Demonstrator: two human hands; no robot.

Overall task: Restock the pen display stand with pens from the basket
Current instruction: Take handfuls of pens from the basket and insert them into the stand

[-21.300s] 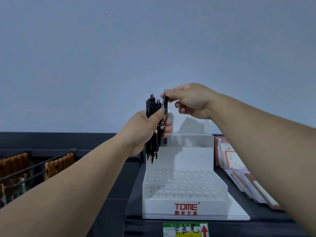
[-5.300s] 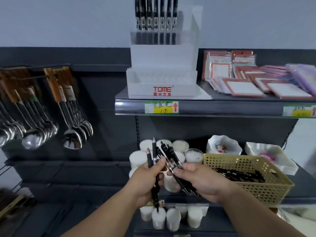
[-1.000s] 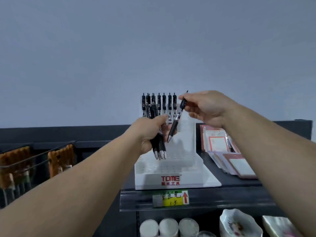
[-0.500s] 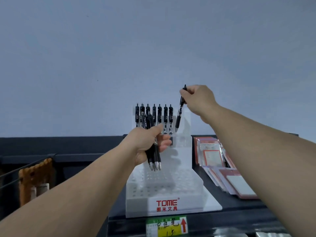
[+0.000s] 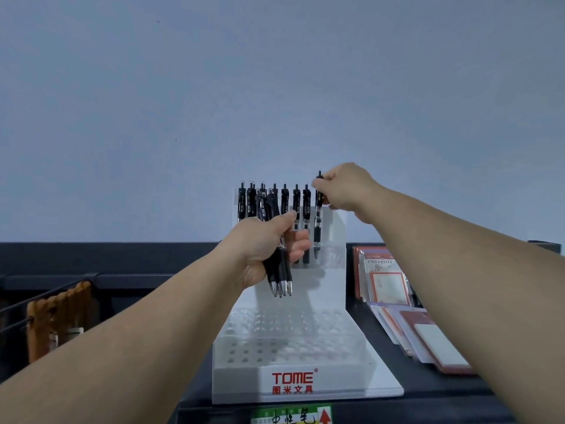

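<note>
Seen from the head camera, both forearms reach up and forward toward the top shelf. The left hand [image 5: 263, 243] is raised in front of the stand, its fingers and thumb wrapped round a bundle of black click pens [image 5: 279, 270]. These pens hang tips down, their silver points showing below the palm and their clips rising above the thumb.

The right hand [image 5: 345, 188] is higher and to the right, knuckles toward the camera. Its fingertips pinch the upper end of a single black pen [image 5: 318, 231]. That pen is upright, tip down, at the right end of the stand's top tier. Its point reaches the clear block there, though whether it sits in a hole cannot be told.

The pen display stand [image 5: 336, 338] is white and clear plastic, stepped, with "TOME" in red on its front lip. A row of black pens [image 5: 284, 200] stands upright in the top tier, just left of the pinched pen, partly behind the left hand. The lower tier shows a grid of round holes.

The stand rests on a dark shelf [image 5: 428, 393] with a green and yellow price label [image 5: 290, 416] on its edge. Packaged notepads [image 5: 388, 286] lie to the right of the stand. Wooden-handled utensils [image 5: 61, 313] hang from a wire rack at the left.
</note>
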